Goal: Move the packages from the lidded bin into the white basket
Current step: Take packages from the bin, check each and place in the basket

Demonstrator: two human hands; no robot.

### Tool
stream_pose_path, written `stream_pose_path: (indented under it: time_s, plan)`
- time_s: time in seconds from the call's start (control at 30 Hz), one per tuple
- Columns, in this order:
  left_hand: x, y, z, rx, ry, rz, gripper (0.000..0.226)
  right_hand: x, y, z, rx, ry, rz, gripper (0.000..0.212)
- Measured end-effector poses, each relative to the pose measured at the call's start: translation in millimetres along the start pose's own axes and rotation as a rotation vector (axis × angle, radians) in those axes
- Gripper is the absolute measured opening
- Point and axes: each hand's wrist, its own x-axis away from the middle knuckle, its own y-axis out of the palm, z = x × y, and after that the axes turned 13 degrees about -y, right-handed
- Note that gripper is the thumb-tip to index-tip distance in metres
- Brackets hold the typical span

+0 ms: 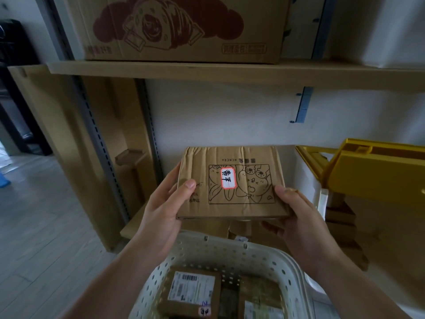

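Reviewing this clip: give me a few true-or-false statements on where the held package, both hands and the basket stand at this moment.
1. Both hands hold the flat brown cardboard package. True: left hand, right hand.
2. The white perforated plastic basket is empty. False: labelled packages lie inside.
3. The held package bears a red-bordered sticker. True.
4. The yellow bin lid is closed. False: it stands raised.

Flat cardboard package (232, 183): gripped between left hand (165, 203) and right hand (299, 215), above white basket (230, 252) holding labelled packages (190, 291).
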Motion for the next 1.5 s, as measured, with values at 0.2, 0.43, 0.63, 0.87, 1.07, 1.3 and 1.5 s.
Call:
stream_pose_path:
  time_s: [0.2, 0.43, 0.63, 0.87, 1.07, 1.3, 1.5]
  plan:
    - [-1, 0, -1, 0.012, 0.026, 0.025, 0.066, 0, 4, -1, -0.034, -0.026, 0.054, 0.066]
    - [4, -8, 6, 0.002, 0.034, 0.076, 0.046, -5, 19, -1, 0.001, 0.006, 0.02, 0.066]
    - [6, -13, 4, 0.006, 0.005, 0.128, 0.05, -3, 23, 3, 0.039, 0.044, -0.023, 0.058]
    - [-4, -17, 2, -0.02, 0.015, 0.146, 0.052, -5, 22, 6, 0.053, 0.005, -0.011, 0.055]
    - [-7, -19, -1, -0.083, 0.064, 0.136, 0.06, -9, 19, 10, 0.041, 0.013, -0.014, 0.055]
    - [-11, -23, -5, -0.081, 0.063, 0.149, 0.063, -12, 17, 15, 0.032, -0.007, -0.052, 0.056]
    - [-17, -23, -15, -0.34, 0.13, 0.263, 0.037, -13, 14, 15, -0.056, -0.057, -0.091, 0.088]
